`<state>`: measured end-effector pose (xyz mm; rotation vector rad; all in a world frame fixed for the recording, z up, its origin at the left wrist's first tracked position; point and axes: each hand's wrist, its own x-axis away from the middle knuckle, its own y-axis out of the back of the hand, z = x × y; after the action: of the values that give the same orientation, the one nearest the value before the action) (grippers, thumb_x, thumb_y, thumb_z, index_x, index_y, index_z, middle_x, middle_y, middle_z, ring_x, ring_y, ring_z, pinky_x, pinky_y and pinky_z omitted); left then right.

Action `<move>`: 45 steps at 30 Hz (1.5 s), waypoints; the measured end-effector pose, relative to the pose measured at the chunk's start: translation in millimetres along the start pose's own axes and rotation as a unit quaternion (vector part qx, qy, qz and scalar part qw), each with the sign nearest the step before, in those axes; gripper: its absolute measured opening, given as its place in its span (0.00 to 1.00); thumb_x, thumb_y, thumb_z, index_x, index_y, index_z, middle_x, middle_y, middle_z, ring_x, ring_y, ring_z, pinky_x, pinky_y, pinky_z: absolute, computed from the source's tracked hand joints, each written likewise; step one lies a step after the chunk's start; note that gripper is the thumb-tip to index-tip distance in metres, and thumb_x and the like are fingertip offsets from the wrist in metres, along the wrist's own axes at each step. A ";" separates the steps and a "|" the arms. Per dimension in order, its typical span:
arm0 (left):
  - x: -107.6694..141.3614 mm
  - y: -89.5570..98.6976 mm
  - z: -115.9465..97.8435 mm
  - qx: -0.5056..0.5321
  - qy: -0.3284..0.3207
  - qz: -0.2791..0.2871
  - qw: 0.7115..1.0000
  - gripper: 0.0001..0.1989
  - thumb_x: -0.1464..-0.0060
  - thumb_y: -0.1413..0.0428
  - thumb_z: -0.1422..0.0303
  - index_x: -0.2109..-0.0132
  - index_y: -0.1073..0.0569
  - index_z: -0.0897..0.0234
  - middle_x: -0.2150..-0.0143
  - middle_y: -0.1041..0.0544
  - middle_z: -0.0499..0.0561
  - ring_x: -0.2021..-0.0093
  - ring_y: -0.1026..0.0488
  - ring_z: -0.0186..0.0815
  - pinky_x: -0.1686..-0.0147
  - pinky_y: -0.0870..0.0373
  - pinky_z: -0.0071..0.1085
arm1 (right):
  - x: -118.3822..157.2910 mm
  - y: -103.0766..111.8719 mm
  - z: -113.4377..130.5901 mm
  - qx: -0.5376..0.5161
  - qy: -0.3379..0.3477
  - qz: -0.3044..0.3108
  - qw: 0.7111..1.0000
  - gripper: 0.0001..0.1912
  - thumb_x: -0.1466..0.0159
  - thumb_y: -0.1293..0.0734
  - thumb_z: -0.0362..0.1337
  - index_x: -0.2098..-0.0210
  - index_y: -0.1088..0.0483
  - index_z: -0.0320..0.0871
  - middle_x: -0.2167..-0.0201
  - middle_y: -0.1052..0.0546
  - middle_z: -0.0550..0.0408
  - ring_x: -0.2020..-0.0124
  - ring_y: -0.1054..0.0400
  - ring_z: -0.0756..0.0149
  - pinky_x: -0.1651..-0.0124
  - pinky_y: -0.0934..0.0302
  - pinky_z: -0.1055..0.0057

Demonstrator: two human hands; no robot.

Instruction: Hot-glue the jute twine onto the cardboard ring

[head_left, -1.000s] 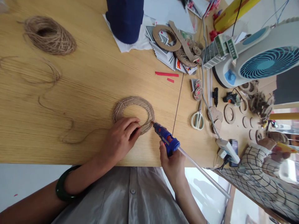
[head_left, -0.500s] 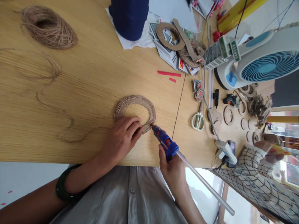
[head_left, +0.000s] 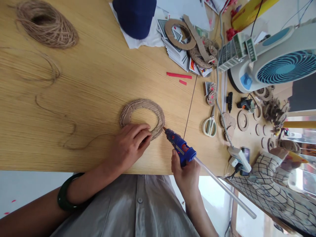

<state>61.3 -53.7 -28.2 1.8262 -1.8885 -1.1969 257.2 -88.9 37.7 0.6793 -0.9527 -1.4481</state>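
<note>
A cardboard ring (head_left: 148, 106) wrapped in jute twine lies flat on the wooden table (head_left: 98, 85). My left hand (head_left: 128, 146) presses its fingers on the ring's near edge. My right hand (head_left: 186, 172) grips a blue hot glue gun (head_left: 180, 146) with a clear glue stick (head_left: 227, 189) poking out behind. The gun's nozzle sits just right of the ring's near right edge. A loose strand of twine (head_left: 66, 131) runs from the ring across the table to a twine ball (head_left: 45, 24) at the far left.
Scissors (head_left: 209, 125), cardboard discs and rings (head_left: 242, 120), a power strip (head_left: 239, 158) and a blue-and-white fan (head_left: 278, 62) crowd the right side. A navy object (head_left: 134, 16), a cardboard ring on cards (head_left: 176, 33) and red paper strips (head_left: 179, 75) lie beyond. Another person's checked sleeve (head_left: 276, 184) is at right.
The glue gun's nozzle drew back slightly from the ring's edge and my right hand shifted right. My left hand stayed on the ring.
</note>
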 end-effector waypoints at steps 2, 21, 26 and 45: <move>-0.1 0.1 0.1 -0.003 -0.003 0.001 1.000 0.03 0.39 0.43 0.73 0.57 0.27 0.63 0.52 0.22 0.51 0.55 0.24 0.39 0.51 0.27 0.40 | -1.0 -1.0 0.4 -0.005 0.000 0.012 1.000 0.21 0.32 0.38 0.49 0.71 0.26 0.40 0.86 0.29 0.55 0.83 0.32 0.64 0.81 0.43 0.73; -0.4 1.3 -0.6 -0.005 -0.008 0.020 1.000 0.02 0.39 0.43 0.72 0.58 0.27 0.62 0.52 0.21 0.51 0.53 0.24 0.40 0.51 0.28 0.42 | -0.2 -0.5 1.8 -0.010 -0.007 0.013 1.000 0.20 0.32 0.37 0.49 0.68 0.25 0.40 0.86 0.29 0.56 0.83 0.32 0.63 0.80 0.42 0.72; 0.0 -0.4 0.6 0.002 0.002 0.018 1.000 0.02 0.38 0.44 0.71 0.58 0.27 0.61 0.52 0.21 0.50 0.53 0.24 0.40 0.50 0.28 0.41 | -1.1 -2.2 2.0 -0.011 0.004 0.022 1.000 0.20 0.32 0.38 0.49 0.69 0.25 0.41 0.86 0.30 0.56 0.83 0.33 0.64 0.80 0.42 0.72; 1.9 8.0 -1.6 0.000 -0.003 0.048 0.999 0.06 0.37 0.44 0.69 0.53 0.28 0.61 0.50 0.22 0.52 0.50 0.25 0.41 0.48 0.29 0.42 | 10.1 5.4 -0.5 -0.009 0.001 0.025 1.000 0.18 0.32 0.37 0.47 0.68 0.25 0.41 0.84 0.28 0.56 0.82 0.32 0.64 0.77 0.39 0.72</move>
<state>56.4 -57.1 -22.3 1.7114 -1.9566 -1.1722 259.2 -98.6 43.4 0.6393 -0.9487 -1.4101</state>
